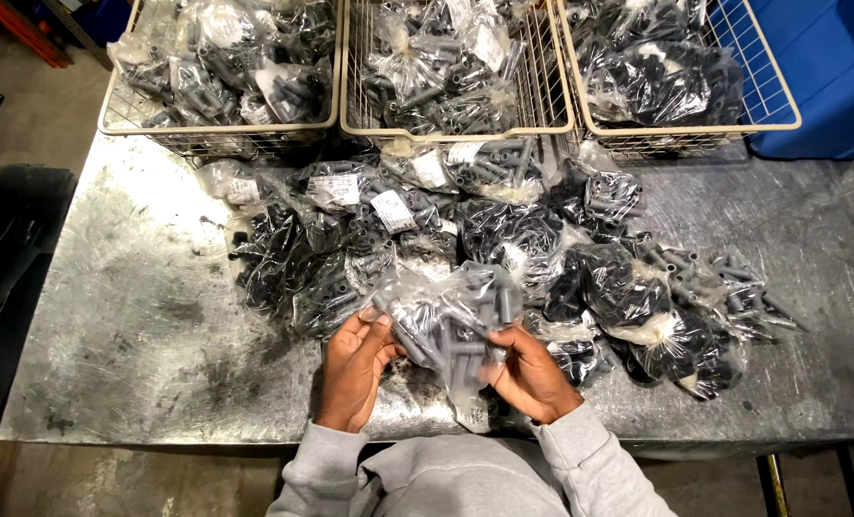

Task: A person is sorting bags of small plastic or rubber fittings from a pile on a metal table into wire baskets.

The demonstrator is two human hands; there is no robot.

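Person stands at the near edge of a worn metal table (111, 316), both hands on one clear plastic bag of grey tubes (451, 321). The bag sits at the front of the pile, just above the table edge, lifted a bit between the two hands. Left hand (355, 369) has its fingers curled round the bag's left side, thumb up top, partly closed on it. Right hand (528, 373) grips the bag's lower right, fingers tucked under, closed on plastic. A white label hangs off the bag's bottom end.

How far along, as a guess: three wire baskets at the far side already hold bags, namely left basket (121, 120), middle basket (350, 96) and right basket (776, 105). None looks heaped over the rim. A big pile of bagged parts (542, 258) is loose on the table btw baskets and hands, approx a couple dozen bags, some with grey tubes, some with darker black pieces. So a fair share is left out, w/ one bag in hand.

Around: a blue bin (829, 86) sits far right past the baskets, a black crate (6, 249) off the table's left side. The loose pile itself lies right in the reach path to the baskets. Grey sleeves (580, 450) show at the bottom.
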